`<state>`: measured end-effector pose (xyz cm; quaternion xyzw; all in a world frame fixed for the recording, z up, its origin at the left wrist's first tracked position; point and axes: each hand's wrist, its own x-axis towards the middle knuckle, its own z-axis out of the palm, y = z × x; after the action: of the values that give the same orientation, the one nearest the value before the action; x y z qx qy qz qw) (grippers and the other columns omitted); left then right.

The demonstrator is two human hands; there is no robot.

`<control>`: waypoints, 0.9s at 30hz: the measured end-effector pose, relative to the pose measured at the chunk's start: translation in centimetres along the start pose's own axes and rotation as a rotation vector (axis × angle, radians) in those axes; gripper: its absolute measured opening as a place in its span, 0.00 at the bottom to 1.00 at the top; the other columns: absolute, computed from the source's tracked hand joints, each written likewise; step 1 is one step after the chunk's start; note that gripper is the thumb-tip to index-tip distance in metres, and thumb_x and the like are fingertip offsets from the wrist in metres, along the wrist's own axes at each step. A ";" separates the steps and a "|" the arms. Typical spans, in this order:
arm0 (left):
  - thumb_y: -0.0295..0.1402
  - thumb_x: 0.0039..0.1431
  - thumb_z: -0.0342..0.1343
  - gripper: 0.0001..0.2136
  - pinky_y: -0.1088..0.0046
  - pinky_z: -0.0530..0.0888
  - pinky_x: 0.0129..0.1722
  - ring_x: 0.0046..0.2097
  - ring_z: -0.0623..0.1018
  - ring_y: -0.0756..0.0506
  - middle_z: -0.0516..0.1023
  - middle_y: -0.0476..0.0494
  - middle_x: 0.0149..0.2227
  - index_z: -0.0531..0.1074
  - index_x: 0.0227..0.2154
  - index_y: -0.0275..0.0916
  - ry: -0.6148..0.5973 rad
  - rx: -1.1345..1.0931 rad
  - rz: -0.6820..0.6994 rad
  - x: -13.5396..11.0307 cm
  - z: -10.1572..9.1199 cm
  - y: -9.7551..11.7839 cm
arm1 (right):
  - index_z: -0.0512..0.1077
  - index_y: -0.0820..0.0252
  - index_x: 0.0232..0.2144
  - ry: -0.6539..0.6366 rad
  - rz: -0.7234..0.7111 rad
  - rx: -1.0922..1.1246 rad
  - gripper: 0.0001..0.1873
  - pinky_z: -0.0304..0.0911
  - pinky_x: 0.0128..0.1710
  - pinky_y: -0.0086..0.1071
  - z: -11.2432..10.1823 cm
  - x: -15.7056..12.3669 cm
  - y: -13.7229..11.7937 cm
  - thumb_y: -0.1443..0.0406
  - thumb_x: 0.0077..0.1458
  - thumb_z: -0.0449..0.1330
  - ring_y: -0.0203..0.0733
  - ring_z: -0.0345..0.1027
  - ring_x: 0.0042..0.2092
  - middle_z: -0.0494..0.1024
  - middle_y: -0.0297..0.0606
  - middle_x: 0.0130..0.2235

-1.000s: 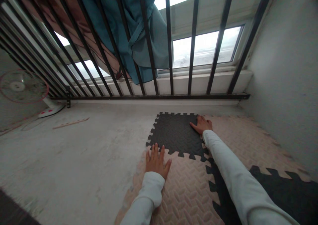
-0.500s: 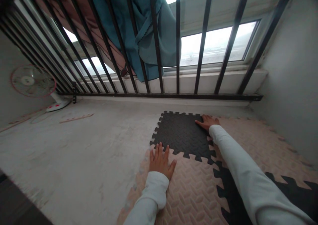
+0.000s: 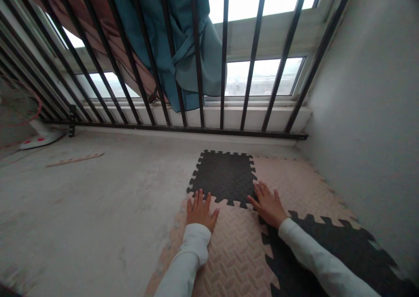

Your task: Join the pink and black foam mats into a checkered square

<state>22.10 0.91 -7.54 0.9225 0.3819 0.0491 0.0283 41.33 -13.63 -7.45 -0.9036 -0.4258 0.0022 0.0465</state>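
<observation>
A black foam mat tile (image 3: 224, 174) with toothed edges lies on the floor, joined to pink-beige tiles. My left hand (image 3: 200, 212) rests spread at its near left edge, over the seam with a beige tile (image 3: 229, 253). At the black tile's near right corner lies my right hand (image 3: 269, 204), fingers apart, where several tiles meet. Another beige tile (image 3: 288, 179) stretches to the right of the black one. A second black tile (image 3: 327, 236) shows beneath and right of my right forearm. Neither hand grips anything.
Black metal railing (image 3: 183, 129) runs along the far side, with blue and pink curtains (image 3: 196, 70) behind it and windows. A white wall (image 3: 366, 105) stands on the right. On the left are a fan (image 3: 36, 135) and a thin strip (image 3: 75, 159) on the concrete floor (image 3: 114, 209).
My right hand has slid back toward me, from the far right corner of the black tile to its near right corner. The left hand stays at the near edge. The view has turned right.
</observation>
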 end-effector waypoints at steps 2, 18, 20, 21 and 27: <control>0.47 0.53 0.40 0.26 0.55 0.48 0.57 0.61 0.49 0.42 0.48 0.42 0.61 0.52 0.55 0.46 0.005 0.006 -0.003 0.0 0.1 -0.1 | 0.44 0.64 0.58 -0.018 0.048 0.000 0.38 0.29 0.58 0.50 0.3 -2.0 -0.8 0.47 0.52 0.34 0.46 0.31 0.62 0.43 0.46 0.62; 0.43 0.50 0.46 0.26 0.46 0.53 0.53 0.60 0.48 0.36 0.46 0.43 0.61 0.52 0.54 0.54 -0.314 -0.041 0.131 -11.0 -2.5 2.3 | 0.47 0.59 0.57 -0.132 0.216 0.149 0.34 0.38 0.57 0.52 -3.7 -14.2 4.3 0.51 0.50 0.41 0.45 0.36 0.61 0.48 0.41 0.61; 0.44 0.49 0.47 0.27 0.47 0.53 0.53 0.60 0.48 0.35 0.47 0.43 0.61 0.53 0.54 0.51 -0.330 -0.056 0.103 -14.7 -2.7 3.7 | 0.49 0.60 0.57 -0.080 0.264 0.154 0.35 0.39 0.57 0.52 -3.0 -18.3 6.0 0.50 0.49 0.41 0.46 0.37 0.61 0.49 0.43 0.60; 0.44 0.48 0.47 0.28 0.49 0.52 0.54 0.60 0.49 0.34 0.48 0.42 0.61 0.54 0.54 0.48 -0.340 -0.068 0.082 -16.5 -2.8 4.6 | 0.51 0.60 0.56 -0.058 0.281 0.167 0.36 0.41 0.57 0.52 -2.6 -20.2 6.9 0.50 0.48 0.41 0.47 0.39 0.60 0.50 0.44 0.60; 0.43 0.43 0.54 0.34 0.55 0.56 0.55 0.59 0.53 0.34 0.52 0.31 0.58 0.58 0.53 0.31 -0.418 -0.151 0.078 -24.7 -3.1 12.4 | 0.61 0.55 0.51 0.113 0.253 0.277 0.33 0.49 0.55 0.49 -0.8 -29.6 9.1 0.48 0.46 0.43 0.49 0.48 0.58 0.58 0.43 0.56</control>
<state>13.06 -25.32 -5.03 0.9218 0.3271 -0.1137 0.1740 29.43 -42.24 -8.49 -0.9336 -0.3011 0.0158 0.1934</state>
